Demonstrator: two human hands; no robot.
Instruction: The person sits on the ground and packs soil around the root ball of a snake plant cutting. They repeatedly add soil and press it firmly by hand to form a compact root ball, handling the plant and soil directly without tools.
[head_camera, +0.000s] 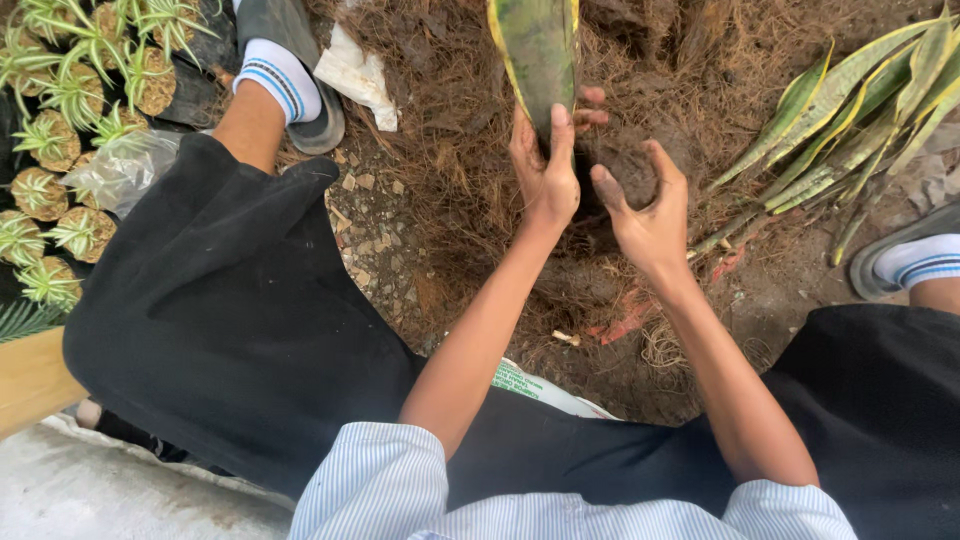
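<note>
The left hand (545, 170) grips a yellow-edged leaf (537, 55), cut off above; the right hand (650, 205) seemingly cups a dark soil clump (625, 170).

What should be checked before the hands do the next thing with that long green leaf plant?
1. Left hand grips the base of the upright leaf plant: ok.
2. Right hand cups the dark soil clump at the plant's foot: ok, fingers open around it.
3. Plant stands straight: ok, roughly upright, though its top is out of view.
4. Roots covered: cannot tell, hidden by hands and soil.
5. Spare cut leaves lie apart to the right, not underhand: ok.
6. Brown fibre heap around the plant within reach: ok.
</note>
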